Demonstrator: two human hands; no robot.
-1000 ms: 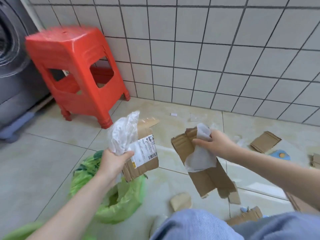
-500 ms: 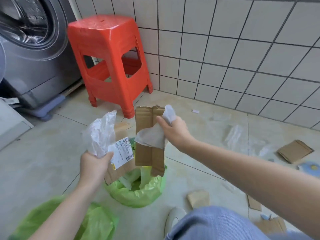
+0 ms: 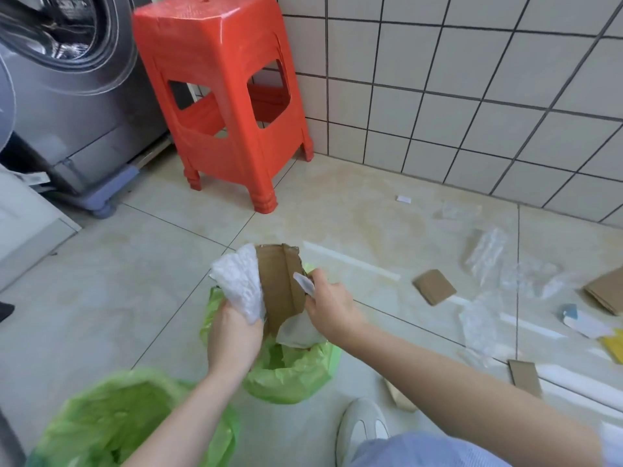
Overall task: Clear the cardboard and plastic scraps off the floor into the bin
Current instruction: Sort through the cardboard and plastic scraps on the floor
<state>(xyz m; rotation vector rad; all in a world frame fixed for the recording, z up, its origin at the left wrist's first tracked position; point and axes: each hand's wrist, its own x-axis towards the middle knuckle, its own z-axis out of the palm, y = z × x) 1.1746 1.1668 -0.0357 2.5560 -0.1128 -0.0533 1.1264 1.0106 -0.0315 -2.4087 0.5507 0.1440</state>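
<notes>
Brown corrugated cardboard piece (image 3: 281, 284) and crumpled white plastic wrap (image 3: 241, 284) at frame centre, held right over the green-bagged bin (image 3: 296, 372), not yet dropped. Left hand (image 3: 232, 335) clenched around the white plastic wrap, low centre. Right hand (image 3: 328, 306) pinching the cardboard's edge together with a limp pale plastic sheet (image 3: 298, 332) hanging into the bin mouth. Second green-lined bin (image 3: 111, 423) at lower left; contents not readable.

Progress, as a judgement: partway at best. Current handful about to go in, nothing released. Left on the tiled floor (image 3: 135, 281), all on the right side of the frame: small brown cardboard rectangle (image 3: 434, 286), larger cardboard slab (image 3: 606, 293) at the right edge, narrow cardboard strip (image 3: 524, 377) lower right, clear crinkled plastic bags (image 3: 485, 251), white paper strips (image 3: 350, 261), tiny white scrap (image 3: 403, 199) near the wall. Several more trips likely.

Background: red plastic stool (image 3: 222, 96) upper centre, grey washing machine (image 3: 67, 79) upper left.
</notes>
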